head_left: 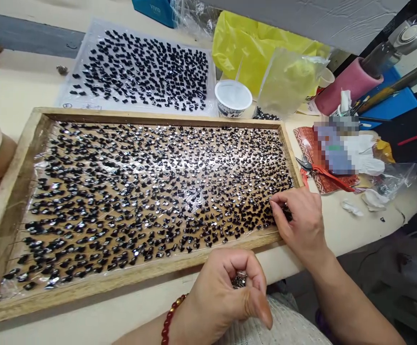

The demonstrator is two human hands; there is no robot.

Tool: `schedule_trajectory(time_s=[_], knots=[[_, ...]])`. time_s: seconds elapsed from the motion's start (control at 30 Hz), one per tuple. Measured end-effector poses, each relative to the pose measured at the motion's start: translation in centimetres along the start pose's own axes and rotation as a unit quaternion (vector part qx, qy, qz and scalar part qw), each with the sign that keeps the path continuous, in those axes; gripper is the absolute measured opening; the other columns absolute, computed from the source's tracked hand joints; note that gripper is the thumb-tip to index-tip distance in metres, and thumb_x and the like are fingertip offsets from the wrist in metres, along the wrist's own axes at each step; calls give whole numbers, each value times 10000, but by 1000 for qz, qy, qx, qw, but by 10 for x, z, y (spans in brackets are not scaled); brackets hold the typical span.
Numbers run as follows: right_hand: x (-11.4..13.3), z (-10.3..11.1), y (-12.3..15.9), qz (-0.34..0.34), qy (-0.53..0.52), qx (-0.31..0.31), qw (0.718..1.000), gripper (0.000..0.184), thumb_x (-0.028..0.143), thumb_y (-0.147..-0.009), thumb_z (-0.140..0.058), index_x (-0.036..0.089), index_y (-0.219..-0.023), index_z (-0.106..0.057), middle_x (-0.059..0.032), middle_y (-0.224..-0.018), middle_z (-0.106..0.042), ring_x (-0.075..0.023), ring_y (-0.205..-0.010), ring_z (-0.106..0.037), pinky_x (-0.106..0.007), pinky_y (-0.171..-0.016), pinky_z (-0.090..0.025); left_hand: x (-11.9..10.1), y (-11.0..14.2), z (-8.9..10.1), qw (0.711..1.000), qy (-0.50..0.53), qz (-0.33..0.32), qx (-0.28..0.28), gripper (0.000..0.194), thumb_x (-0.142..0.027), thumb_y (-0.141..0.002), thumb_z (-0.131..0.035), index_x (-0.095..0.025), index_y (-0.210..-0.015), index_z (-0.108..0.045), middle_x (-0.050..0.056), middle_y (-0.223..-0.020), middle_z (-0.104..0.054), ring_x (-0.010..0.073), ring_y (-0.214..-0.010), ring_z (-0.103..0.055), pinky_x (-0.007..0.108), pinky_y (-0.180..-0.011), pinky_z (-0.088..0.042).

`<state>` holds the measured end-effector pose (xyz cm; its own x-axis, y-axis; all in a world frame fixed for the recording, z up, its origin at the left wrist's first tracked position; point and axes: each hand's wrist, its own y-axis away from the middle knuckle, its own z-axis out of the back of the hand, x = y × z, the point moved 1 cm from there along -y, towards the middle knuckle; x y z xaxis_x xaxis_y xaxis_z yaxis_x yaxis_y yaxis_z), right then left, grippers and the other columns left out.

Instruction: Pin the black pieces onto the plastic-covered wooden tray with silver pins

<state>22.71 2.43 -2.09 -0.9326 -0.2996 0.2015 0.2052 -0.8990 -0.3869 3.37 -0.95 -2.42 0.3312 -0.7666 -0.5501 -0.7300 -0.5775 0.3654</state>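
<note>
Left hand [226,294] curled around metal bits [240,280]; loosened fingers could spill them. Right hand [301,218] bent over wooden tray [122,283], can't tell what's pinched; careless knuckle might scatter black pieces [208,214] leftward of it.

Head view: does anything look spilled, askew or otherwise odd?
Nothing looks clearly spilled or damaged. Mildly untidy: crumpled white scraps lie loose on the table, off to the right of the tray, and scissors lie aslant over a red mat. A pixelated patch hides part of that clutter.
</note>
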Motion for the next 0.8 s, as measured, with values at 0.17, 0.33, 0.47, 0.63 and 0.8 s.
schedule_trajectory(time_s=[0.17, 0.33, 0.47, 0.63, 0.8], knots=[[2, -3, -1, 22, 22, 8, 999, 63, 157, -904, -614, 203, -861, -617, 5, -758, -664, -173, -760, -535, -342, -763, -314, 2, -1, 0, 1000, -3, -20, -22, 489, -579, -673, -841, -146, -608, -623, -39, -503, -491, 54, -397, -307, 210, -406, -220], [2, -5, -2, 26, 23, 11, 999, 69, 163, -906, -620, 201, -848, -628, 8, -724, -647, -165, -736, -521, -337, -755, -306, 0, -1, 0, 998, -40, -41, -22, 543, -652, -690, -783, -148, -597, -605, -44, -501, -455, 61, -423, -288, 220, -422, -202], [2, -5, -2, 28, 22, 16, 999, 76, 162, -910, -619, 201, -846, -633, 11, -726, -650, -163, -736, -522, -336, -754, -303, 0, -1, 1, 998, -29, -55, -7, 563, -678, -704, -753, -159, -580, -574, -57, -481, -414, 66, -417, -254, 229, -416, -182], [1, -6, -1, 24, 22, 18, 999, 76, 170, -912, -619, 201, -846, -639, 9, -729, -652, -162, -741, -525, -335, -755, -303, 0, -1, 2, 990, -103, -95, -14, 601, -712, -837, -578, -182, -561, -514, -44, -495, -406, 90, -429, -268, 264, -437, -195], [1, -5, -1, 24, 22, 12, 999, 75, 168, -910, -622, 199, -845, -642, 8, -717, -646, -161, -733, -525, -336, -753, -307, 0, 1, 2, 985, -132, -107, -30, 510, -560, -993, -438, -191, -646, -491, -32, -612, -397, 126, -548, -313, 290, -525, -245]])
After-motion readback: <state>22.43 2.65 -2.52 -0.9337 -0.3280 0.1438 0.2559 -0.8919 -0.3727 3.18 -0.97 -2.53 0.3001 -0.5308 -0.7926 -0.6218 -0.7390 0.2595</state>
